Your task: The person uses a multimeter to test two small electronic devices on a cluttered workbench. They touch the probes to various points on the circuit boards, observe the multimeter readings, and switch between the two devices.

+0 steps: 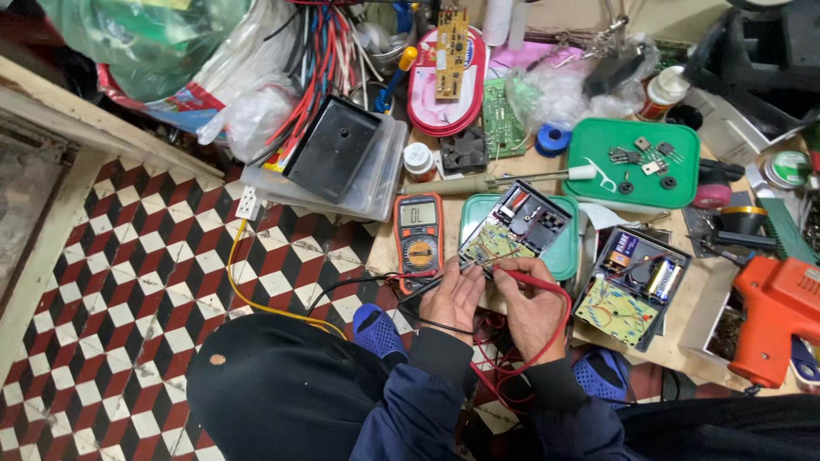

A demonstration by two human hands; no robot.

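Note:
My left hand (453,297) pinches a black test probe, its tip pointing at a small open device with a yellow-green circuit board (508,235) lying on a teal lid (565,249). My right hand (531,306) grips a red test probe (521,272) aimed at the same board. Red and black leads loop over my wrists toward an orange-and-black multimeter (418,232) left of the board, its display lit.
A second open black box with batteries and board (632,286) lies to the right. An orange heat gun (773,320), a green tray of small parts (642,162), a soldering iron (495,181), wire bundles (312,68) and a clear plastic box (342,171) crowd the low wooden board; checkered floor tiles spread left.

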